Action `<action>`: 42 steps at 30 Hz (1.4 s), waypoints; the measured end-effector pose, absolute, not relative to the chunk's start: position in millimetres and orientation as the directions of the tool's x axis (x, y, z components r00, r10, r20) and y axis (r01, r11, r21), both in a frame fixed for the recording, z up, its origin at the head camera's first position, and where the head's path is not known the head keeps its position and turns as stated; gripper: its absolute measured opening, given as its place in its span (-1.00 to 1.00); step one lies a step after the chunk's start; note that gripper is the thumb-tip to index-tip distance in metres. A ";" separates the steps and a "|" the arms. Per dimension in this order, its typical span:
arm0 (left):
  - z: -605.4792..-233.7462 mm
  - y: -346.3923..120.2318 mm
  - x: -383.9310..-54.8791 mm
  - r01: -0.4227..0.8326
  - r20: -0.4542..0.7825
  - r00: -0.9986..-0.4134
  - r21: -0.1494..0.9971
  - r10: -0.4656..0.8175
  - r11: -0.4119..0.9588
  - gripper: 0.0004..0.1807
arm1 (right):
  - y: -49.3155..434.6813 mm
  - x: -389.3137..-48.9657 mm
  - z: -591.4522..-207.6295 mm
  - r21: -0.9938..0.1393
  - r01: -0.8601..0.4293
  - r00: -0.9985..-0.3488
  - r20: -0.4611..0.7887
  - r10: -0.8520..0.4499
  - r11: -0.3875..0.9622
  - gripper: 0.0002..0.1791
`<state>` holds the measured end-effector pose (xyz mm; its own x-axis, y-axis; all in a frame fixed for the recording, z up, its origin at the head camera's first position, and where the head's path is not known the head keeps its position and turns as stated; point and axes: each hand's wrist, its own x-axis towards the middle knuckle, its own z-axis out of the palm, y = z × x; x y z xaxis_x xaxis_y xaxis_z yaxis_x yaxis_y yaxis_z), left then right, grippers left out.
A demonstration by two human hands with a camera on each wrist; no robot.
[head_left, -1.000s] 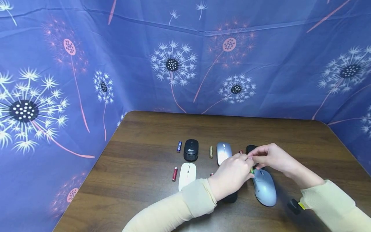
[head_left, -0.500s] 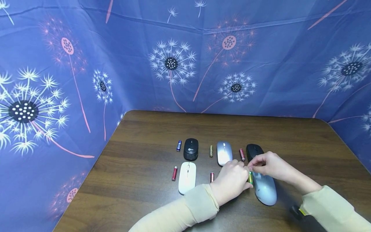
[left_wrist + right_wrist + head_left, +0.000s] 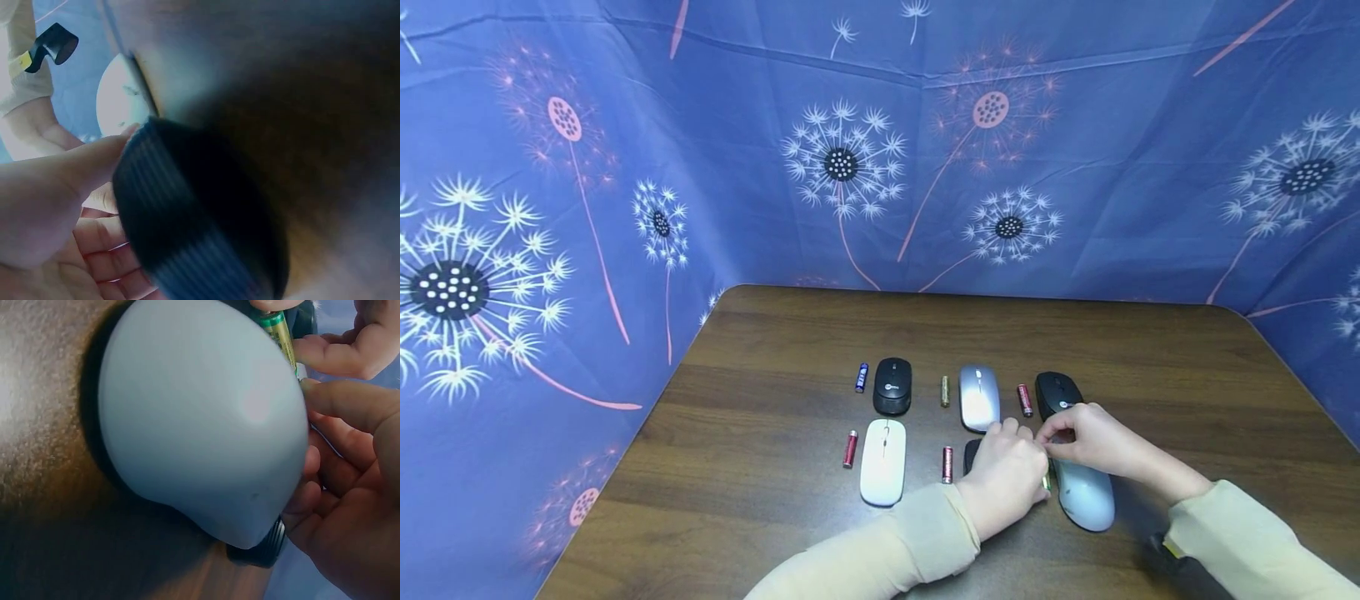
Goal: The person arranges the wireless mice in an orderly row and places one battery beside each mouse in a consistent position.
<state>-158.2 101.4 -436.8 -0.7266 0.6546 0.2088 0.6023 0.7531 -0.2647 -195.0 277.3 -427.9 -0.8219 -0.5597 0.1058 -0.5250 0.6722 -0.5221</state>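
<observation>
In the head view, my left hand (image 3: 1006, 468) reaches over a mostly hidden black mouse (image 3: 972, 454) with a ribbed side, seen close in the left wrist view. A green-and-gold battery (image 3: 282, 339) lies along the light grey-blue mouse (image 3: 194, 406). Fingers of my left hand hold it. My right hand (image 3: 1097, 446) bends its thumb and index finger together at the battery's far end, above the grey-blue mouse; the exact contact there is partly hidden. Just beyond that hand is another black mouse (image 3: 1057, 392), with a red battery (image 3: 1025, 400) on its left.
To the left lie a silver mouse (image 3: 979, 398), a gold battery (image 3: 944, 392), a black mouse (image 3: 892, 386), a blue battery (image 3: 861, 377), a white mouse (image 3: 883, 462) and two red batteries (image 3: 850, 449). A patterned blue cloth (image 3: 880, 167) hangs behind the wooden table (image 3: 760, 400).
Both hands have shifted slightly nearer the person, uncovering the far black mouse and the red battery beside it. The green battery has moved nearer too, alongside the grey-blue mouse.
</observation>
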 end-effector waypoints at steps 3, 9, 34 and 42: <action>-439.7 103.4 -158.9 0.604 0.193 -0.731 -0.264 0.655 0.752 -0.57 | 276.8 -196.4 -430.4 -0.503 -0.512 -0.830 0.083 -0.551 0.696 -0.84; -442.2 106.6 -160.2 0.595 0.181 -0.740 -0.272 0.648 0.756 -0.55 | 275.7 -198.6 -433.8 -0.459 -0.524 -0.824 0.059 -0.564 0.717 -0.87; -443.5 112.8 -163.8 0.571 0.104 -0.784 -0.270 0.613 0.776 -0.47 | 271.6 -197.9 -434.6 -0.416 -0.553 -0.810 0.067 -0.582 0.722 -0.92; -440.9 111.2 -162.9 0.573 0.115 -0.780 -0.264 0.615 0.776 -0.45 | 271.9 -197.5 -431.3 -0.412 -0.547 -0.819 0.084 -0.567 0.729 -0.92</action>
